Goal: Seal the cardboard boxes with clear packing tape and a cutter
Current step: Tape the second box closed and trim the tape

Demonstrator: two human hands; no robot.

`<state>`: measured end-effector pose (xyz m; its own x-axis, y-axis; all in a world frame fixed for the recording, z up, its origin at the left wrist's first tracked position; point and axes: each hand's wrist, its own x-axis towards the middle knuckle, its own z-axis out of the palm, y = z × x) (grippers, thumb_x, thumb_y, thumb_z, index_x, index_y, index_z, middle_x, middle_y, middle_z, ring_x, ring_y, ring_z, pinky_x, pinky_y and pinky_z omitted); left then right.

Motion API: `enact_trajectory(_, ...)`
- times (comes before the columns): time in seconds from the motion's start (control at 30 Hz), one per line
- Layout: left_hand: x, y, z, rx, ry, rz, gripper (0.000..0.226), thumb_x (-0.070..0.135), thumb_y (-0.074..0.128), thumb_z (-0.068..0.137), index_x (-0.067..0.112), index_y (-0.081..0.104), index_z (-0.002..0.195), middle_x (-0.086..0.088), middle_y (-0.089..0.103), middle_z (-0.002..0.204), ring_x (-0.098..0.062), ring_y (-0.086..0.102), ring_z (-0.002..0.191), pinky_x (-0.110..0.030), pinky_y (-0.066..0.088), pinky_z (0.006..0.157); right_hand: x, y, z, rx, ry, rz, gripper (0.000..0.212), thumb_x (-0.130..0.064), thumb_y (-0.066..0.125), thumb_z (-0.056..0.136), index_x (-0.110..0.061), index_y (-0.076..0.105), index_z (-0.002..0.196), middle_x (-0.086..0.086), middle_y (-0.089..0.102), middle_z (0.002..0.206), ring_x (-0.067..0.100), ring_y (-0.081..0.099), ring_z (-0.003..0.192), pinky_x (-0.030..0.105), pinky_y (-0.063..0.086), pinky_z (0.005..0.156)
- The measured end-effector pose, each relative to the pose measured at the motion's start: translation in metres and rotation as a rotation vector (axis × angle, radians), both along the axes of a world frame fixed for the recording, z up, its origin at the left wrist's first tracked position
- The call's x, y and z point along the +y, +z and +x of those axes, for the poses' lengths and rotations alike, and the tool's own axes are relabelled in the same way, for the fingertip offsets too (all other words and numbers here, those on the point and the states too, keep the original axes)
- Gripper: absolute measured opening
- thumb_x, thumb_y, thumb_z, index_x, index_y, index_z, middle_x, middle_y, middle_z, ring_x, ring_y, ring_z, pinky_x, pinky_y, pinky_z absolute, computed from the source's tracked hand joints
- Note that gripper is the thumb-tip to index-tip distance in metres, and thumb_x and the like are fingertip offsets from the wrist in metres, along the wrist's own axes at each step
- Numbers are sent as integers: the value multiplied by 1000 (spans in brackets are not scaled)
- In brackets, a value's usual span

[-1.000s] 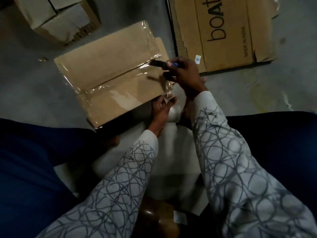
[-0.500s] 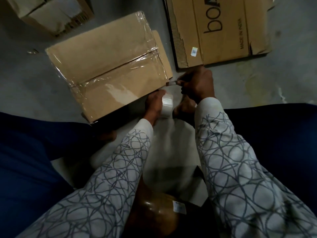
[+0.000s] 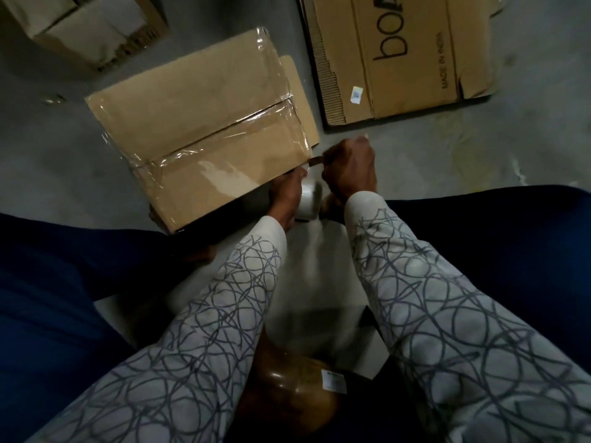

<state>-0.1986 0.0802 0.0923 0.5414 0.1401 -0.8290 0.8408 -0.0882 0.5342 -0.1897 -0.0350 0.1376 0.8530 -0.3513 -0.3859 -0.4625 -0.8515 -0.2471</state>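
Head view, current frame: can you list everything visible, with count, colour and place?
cardboard box: 1, brown, centre-left on floor, clear tape over its seam
second box: 1, brown, top-left corner, partly cropped
flattened carton: 1, brown, black print, top right on floor
tape roll: 1, clear, by the box's near right corner
cutter: 1, dark tip showing, at that corner
glossy object: 1, brown, white label, bottom centre, unidentifiable
floor: 1, grey, all around
sleeves: 2, white with grey scribbles, lower frame
left hand: 1, grips tape roll
right hand: 1, grips cutter
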Motion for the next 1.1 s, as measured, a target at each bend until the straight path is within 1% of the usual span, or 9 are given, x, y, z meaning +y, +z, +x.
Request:
enact_trajectory(0.13, 5, 1, 6, -1, -279, 143, 20, 32, 63, 89, 16, 71, 96, 0, 63, 98, -22, 58, 89, -27, 41, 70, 6, 19, -17, 232, 287, -54, 24, -20, 58, 97, -12, 67, 118, 13, 62, 130, 33, 51, 129, 38, 36, 109)
enact_trajectory(0.27, 39, -6, 13, -82, -264, 185, 18, 25, 65, 90, 12, 75, 96, -9, 70, 102, -24, 62, 91, -27, 44, 76, 10, -4, -43, -91, -142, 79, 52, -22, 58, 89, -2, 54, 137, 22, 37, 155, 39, 37, 142, 49, 32, 118)
enact_trajectory(0.37, 57, -3, 16, -80, -260, 165, 8, 17, 63, 92, 16, 70, 88, -10, 68, 101, -24, 62, 95, -29, 47, 83, 20, -10, -29, -257, -462, 210, 50, -26, 52, 78, -8, 59, 124, 18, 48, 148, 41, 50, 131, 55, 39, 110)
enact_trajectory(0.43, 59, -2, 12, -24, -236, 133, 10, 20, 68, 89, 16, 72, 97, -13, 68, 107, -32, 64, 101, -43, 53, 91, 15, -25, -17, -236, -573, 259, 33, -43, 44, 80, -42, 54, 112, 11, 57, 138, 33, 58, 123, 52, 44, 105)
enact_trajectory(0.5, 60, 2, 4, -59, -289, 135, 12, 23, 70, 89, 19, 74, 99, -8, 69, 103, -32, 65, 100, -43, 54, 91, 17, -29, -5, -284, -640, 331, 15, -54, 42, 79, -57, 43, 94, 8, 65, 124, 29, 67, 109, 53, 52, 95)
enact_trajectory(0.67, 69, 29, -6, -134, -519, 167, 7, 27, 77, 82, 21, 80, 82, 4, 73, 72, -22, 67, 70, -45, 60, 86, 53, 34, 1, -210, -870, 756, 5, -16, 59, 97, -12, 59, 99, 10, 74, 88, 26, 74, 80, 41, 63, 71)
enact_trajectory(0.73, 74, 49, -3, -137, -588, 219, 13, 32, 78, 81, 19, 79, 78, 5, 68, 57, -21, 67, 63, -43, 61, 81, 62, 31, -7, -170, -876, 807, 4, -18, 59, 95, -17, 57, 91, 8, 74, 86, 28, 73, 80, 45, 62, 77)
enact_trajectory(0.9, 108, 119, 6, -243, -760, 329, 18, 26, 84, 76, 9, 78, 73, -3, 74, 69, -18, 72, 73, -33, 60, 78, 86, 24, -31, -152, -907, 822, 5, -23, 55, 89, -24, 52, 86, -1, 73, 76, 23, 72, 73, 51, 60, 83)
enact_trajectory(1.1, 163, 201, -11, -427, -987, 503, 14, 36, 87, 70, 26, 81, 77, 12, 74, 73, -5, 68, 71, -23, 53, 66, 124, 71, -65, -193, -852, 960, 20, -8, 50, 95, -23, 52, 109, 8, 74, 87, 20, 70, 68, 33, 57, 63)
